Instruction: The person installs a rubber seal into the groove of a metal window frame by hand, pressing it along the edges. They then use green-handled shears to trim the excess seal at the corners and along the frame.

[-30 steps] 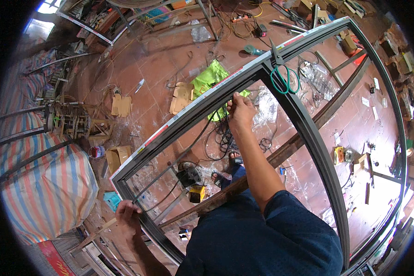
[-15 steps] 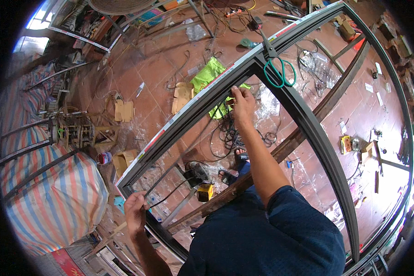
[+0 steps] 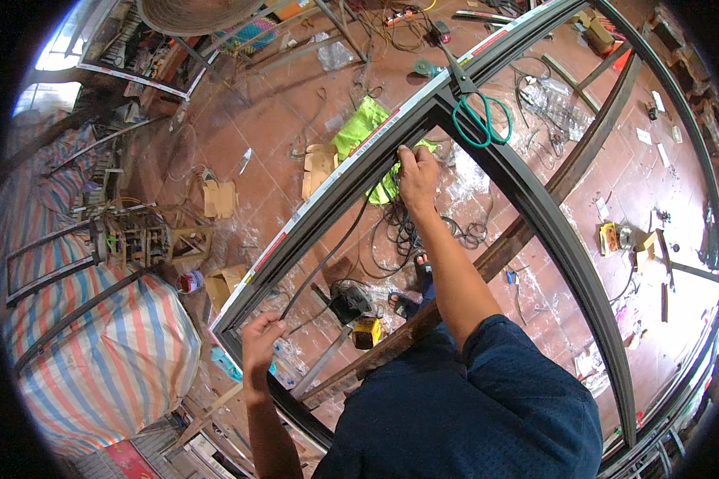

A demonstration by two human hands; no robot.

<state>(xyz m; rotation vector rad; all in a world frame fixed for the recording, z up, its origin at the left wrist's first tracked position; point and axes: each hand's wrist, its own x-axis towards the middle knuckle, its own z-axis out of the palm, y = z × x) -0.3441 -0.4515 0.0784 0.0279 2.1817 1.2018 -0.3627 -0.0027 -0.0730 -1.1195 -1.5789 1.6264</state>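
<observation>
A large dark metal frame [image 3: 339,199] with a white taped outer edge stretches diagonally before me. Pressed to the inner edge of its long bar, near the corner with a crossbar [image 3: 527,191], is my right hand [image 3: 418,182], its fingers closed on a thin black rubber strip [image 3: 325,262]. That strip runs down to my left hand [image 3: 261,339], which pinches it near the frame's lower left corner. Scissors [image 3: 463,82] with green handles lie across the frame, just beyond my right hand. The strip's end under my right fingers is hidden.
A wooden beam [image 3: 535,215] passes beneath the frame. On the tiled floor are tangled black strips [image 3: 403,227], a bright green bag [image 3: 359,132], cardboard pieces [image 3: 319,168] and a yellow box [image 3: 366,333]. Striped sheeting [image 3: 112,351] covers a pile at left.
My left hand has moved up and to the right, closer to the frame's bar, still pinching the strip. My right hand stays at nearly the same place on the bar. The view has shifted slightly.
</observation>
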